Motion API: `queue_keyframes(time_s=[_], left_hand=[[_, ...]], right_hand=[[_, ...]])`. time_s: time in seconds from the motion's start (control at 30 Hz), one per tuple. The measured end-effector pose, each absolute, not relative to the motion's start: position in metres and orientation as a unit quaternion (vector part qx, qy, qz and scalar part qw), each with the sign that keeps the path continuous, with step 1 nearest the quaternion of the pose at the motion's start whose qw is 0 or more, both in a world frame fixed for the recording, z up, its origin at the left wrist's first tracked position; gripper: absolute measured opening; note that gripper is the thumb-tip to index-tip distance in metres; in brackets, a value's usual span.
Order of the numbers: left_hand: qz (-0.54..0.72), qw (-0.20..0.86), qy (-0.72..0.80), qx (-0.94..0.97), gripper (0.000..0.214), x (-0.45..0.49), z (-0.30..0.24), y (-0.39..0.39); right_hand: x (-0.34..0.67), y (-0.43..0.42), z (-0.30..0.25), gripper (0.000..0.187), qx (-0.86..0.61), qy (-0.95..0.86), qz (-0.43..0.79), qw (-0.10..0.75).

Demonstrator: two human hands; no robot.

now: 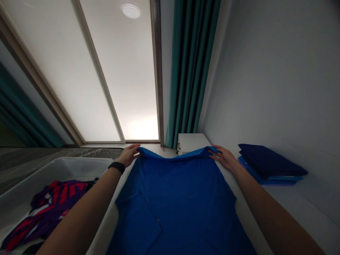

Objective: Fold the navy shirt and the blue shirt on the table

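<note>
A: Where'd we have the blue garment (180, 202)?

B: Spread on the white tabletop (246, 215), running from the near edge up twd the far edge.

A: And our hands?

B: Our L hand (129, 156) was pinched on the garment's far L corner, our R hand (223, 156) on its far R corner, a few R fingers splayed. The fabric edge sagged slightly btwn 'em. We wore a black band (117, 166) on the L wrist.

A: What else was nearby?

B: Folded stack (271, 164), dark blue on top w/ lighter blue under, twd the tabletop's R edge by the wall. Plastic bin (79, 164) alongside the L edge, w/ purple-and-red clothing (62, 198) inside. White cabinet (192, 140) stood past the far edge, nr the teal curtain (191, 71).
</note>
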State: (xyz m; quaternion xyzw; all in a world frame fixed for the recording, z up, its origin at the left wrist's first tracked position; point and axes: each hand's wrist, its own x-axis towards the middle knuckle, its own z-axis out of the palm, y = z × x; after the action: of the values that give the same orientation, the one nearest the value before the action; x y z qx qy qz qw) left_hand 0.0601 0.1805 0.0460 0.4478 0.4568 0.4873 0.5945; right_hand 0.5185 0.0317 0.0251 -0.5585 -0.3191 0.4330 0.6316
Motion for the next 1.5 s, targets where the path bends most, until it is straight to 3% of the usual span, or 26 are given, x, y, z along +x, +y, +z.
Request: queue_keyframes(time_s=[0.2,0.4,0.77,0.9,1.2,1.37,1.5], left_hand=[[0.543,0.573,0.445,0.423,0.034,0.077,0.041,0.206],[0.576,0.557,0.432,0.413,0.046,0.077,0.042,0.216],[0.6,0.535,0.46,0.377,0.034,0.073,0.045,0.215],[0.599,0.539,0.455,0.38,0.042,0.073,0.05,0.211],[0.618,0.546,0.411,0.388,0.038,0.076,0.055,0.205],[0.643,0.535,0.379,0.396,0.036,0.075,0.056,0.204],[0.629,0.535,0.394,0.404,0.037,0.076,0.052,0.203]], right_hand=[[0.512,0.068,0.029,0.038,-0.505,-0.233,0.422,0.716],[0.517,0.086,0.024,0.036,-0.494,-0.21,0.39,0.748],[0.524,0.087,0.021,0.039,-0.699,-0.416,0.104,0.572],[0.52,0.09,0.024,0.026,-0.708,-0.371,0.13,0.587],[0.511,0.092,0.025,0.013,-0.657,-0.29,0.269,0.642],[0.511,0.092,0.028,0.013,-0.663,-0.356,0.219,0.621],[0.504,0.093,0.025,0.007,-0.647,-0.351,0.249,0.629]])
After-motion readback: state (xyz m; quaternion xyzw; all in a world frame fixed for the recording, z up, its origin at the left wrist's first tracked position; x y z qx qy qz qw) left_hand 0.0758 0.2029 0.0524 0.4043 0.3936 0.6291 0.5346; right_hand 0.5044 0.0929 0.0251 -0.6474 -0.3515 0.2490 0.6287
